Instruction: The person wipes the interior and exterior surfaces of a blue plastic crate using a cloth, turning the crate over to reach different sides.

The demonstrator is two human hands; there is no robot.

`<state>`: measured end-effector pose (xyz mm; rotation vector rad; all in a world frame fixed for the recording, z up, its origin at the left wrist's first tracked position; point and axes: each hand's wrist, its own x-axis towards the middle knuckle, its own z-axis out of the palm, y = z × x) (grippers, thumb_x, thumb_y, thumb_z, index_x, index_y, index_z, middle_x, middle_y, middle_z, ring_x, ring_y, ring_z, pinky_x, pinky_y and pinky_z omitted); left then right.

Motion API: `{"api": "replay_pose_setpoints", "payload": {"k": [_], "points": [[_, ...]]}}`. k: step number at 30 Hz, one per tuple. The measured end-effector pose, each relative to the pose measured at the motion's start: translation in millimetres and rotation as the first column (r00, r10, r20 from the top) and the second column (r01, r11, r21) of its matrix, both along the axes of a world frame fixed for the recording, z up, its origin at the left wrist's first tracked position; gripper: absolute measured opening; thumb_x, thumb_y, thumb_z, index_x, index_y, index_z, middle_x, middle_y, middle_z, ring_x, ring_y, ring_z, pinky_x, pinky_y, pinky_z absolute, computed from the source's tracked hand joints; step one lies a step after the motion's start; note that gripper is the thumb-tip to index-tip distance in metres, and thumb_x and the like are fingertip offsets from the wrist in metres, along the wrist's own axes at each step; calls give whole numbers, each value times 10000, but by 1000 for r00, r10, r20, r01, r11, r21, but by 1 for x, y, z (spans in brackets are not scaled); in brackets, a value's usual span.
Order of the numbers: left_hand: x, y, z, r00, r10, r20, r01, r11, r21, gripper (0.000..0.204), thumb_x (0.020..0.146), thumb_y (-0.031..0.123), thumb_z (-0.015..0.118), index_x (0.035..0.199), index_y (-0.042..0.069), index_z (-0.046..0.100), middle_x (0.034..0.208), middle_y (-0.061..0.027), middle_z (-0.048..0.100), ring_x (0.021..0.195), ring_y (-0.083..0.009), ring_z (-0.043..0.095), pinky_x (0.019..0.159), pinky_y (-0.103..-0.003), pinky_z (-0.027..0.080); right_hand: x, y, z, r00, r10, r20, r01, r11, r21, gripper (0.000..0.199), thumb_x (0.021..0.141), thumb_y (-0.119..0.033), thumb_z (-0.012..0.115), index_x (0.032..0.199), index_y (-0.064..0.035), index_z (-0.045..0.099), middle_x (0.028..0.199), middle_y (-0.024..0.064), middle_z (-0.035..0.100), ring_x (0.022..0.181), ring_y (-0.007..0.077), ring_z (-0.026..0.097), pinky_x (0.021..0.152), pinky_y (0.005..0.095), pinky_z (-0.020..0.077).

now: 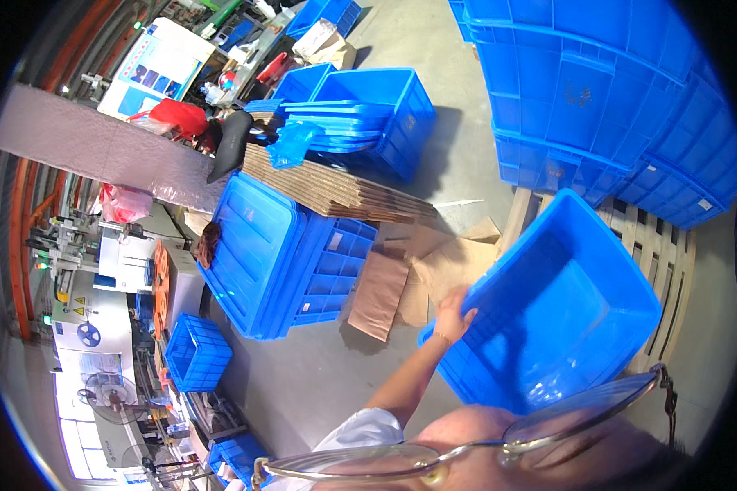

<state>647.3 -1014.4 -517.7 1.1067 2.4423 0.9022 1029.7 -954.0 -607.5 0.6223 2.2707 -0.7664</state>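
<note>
Crate (pixel 549 311): empty, blue, tilted, lifted over the wooden pallet (pixel 639 245). Left hand (pixel 452 315) fingers are curled over the crate's near rim, clamped there to carry its weight. Right hand is out of view. Beyond lie cardboard sheets (pixel 336 188), stacked lids (pixel 258 254) and a crate stack (pixel 598 90).

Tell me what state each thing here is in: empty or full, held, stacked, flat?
Blue crate: empty, tilted, held at its rim.
Left hand: gripping the crate's rim.
Right hand: not in view.
Blue lids: stacked, leaning on edge.
Cardboard sheets: flattened, piled.
Loose cardboard: flat on the floor.
Blue crates: stacked on a wooden pallet.
Small lattice crate: on the floor, contents unclear.
</note>
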Motion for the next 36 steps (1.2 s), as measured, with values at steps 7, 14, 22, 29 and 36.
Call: {"api": "replay_pose_setpoints", "payload": {"k": [7, 14, 22, 29, 36], "points": [[102, -131, -66, 585, 591, 555, -480, 804, -351, 925, 685, 444, 751, 1327, -30, 283, 1287, -270, 424, 1184, -370, 438, 976, -437, 368, -104, -43, 48, 981, 117, -155, -149, 965, -215, 633, 762, -653, 459, 1035, -114, 647, 1126, 123, 561, 1023, 327, 479, 883, 491, 359], [218, -175, -143, 660, 555, 506, -448, 832, -327, 650, 704, 193, 693, 1240, -37, 406, 1100, -259, 576, 1010, -374, 570, 861, -413, 461, -55, 14, 84, 934, 329, -137, -355, 893, -276, 663, 767, -675, 431, 1035, -110, 649, 1136, 128, 557, 1036, 338, 468, 891, 501, 345], [200, -145, -107, 620, 552, 558, -450, 832, -324, 547, 677, 184, 676, 1143, -19, 475, 993, -263, 613, 929, -407, 595, 800, -450, 481, 11, 126, 69, 951, 220, 219, -247, 964, 103, 657, 784, -667, 419, 1018, -100, 653, 1160, 148, 541, 1087, 348, 440, 902, 510, 331], [154, -112, -65, 764, 420, 489, -242, 890, -386, 569, 744, 293, 667, 1174, -15, 458, 1019, -276, 602, 952, -407, 588, 802, -445, 474, 28, 39, 7, 997, 82, 10, -83, 992, 93, 479, 804, -506, 441, 969, -113, 658, 1064, 135, 583, 1045, 322, 474, 873, 497, 357], [106, -49, -60, 725, 501, 473, -341, 858, -385, 797, 811, 614, 469, 1318, 10, 348, 1031, -282, 592, 977, -420, 569, 835, -447, 452, -63, -52, -37, 957, 239, -165, -267, 947, -181, 332, 781, -365, 463, 902, -128, 661, 992, 84, 609, 943, 271, 532, 803, 455, 412]]}}
